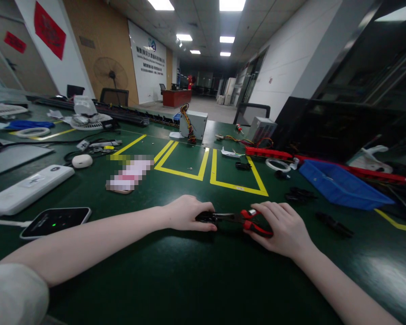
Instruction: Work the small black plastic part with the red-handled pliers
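Over the near middle of the green table [176, 280], my left hand [187, 214] is closed on a small black part [206, 217], its thumb above and fingers below. What kind of part it is I cannot make out. My right hand [282, 225] is wrapped round the red and black handles of needle-nose pliers [248, 216]. The long metal jaws point left and meet the black part at my left fingertips. Whether the jaws grip it or only touch it, I cannot tell.
To the right are a blue tray [341, 187], several black parts [299, 195] and a white ring [278, 165]. On the left lie a white power bank [30, 187], a black-faced device [56, 222] and a blurred-out phone [128, 176]. A power supply box [198, 126] stands behind the yellow tape.
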Available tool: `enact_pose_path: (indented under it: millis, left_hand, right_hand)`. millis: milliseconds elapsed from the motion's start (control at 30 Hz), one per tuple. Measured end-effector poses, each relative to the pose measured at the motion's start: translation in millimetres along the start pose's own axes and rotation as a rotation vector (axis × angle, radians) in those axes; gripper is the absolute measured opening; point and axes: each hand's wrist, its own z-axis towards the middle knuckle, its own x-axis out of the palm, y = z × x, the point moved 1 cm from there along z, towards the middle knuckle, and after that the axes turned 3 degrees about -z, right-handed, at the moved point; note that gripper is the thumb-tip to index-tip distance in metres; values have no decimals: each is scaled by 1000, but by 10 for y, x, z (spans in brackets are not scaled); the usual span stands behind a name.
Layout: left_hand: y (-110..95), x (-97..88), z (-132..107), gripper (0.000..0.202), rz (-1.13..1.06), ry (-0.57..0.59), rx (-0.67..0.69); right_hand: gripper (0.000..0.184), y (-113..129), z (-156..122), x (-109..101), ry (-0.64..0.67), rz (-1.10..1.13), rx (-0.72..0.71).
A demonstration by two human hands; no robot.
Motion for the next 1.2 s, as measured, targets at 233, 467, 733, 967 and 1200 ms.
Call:
enact_pose_path:
  millis: [233,467,733,967,1200]
  left_hand:
    - [-13,-18,0,43,-3,0,-26]
    - [-14,-1,1,43,27,-38,-12]
    - [-10,1,-1,42,77,-30,17]
    - [8,3,-2,41,30,-24,30]
    - [14,-22,-6,51,-93,-27,2]
  right_hand:
    - [48,-1,11,-11,-3,11,43]
    - [38,20,46,-31,-11,-9,2]
    - [36,47,52,-61,-37,-51,-6]
    - [35,61,52,-76,-39,-81,-11]
    - [37,37,43,-64,-21,-49,-5]
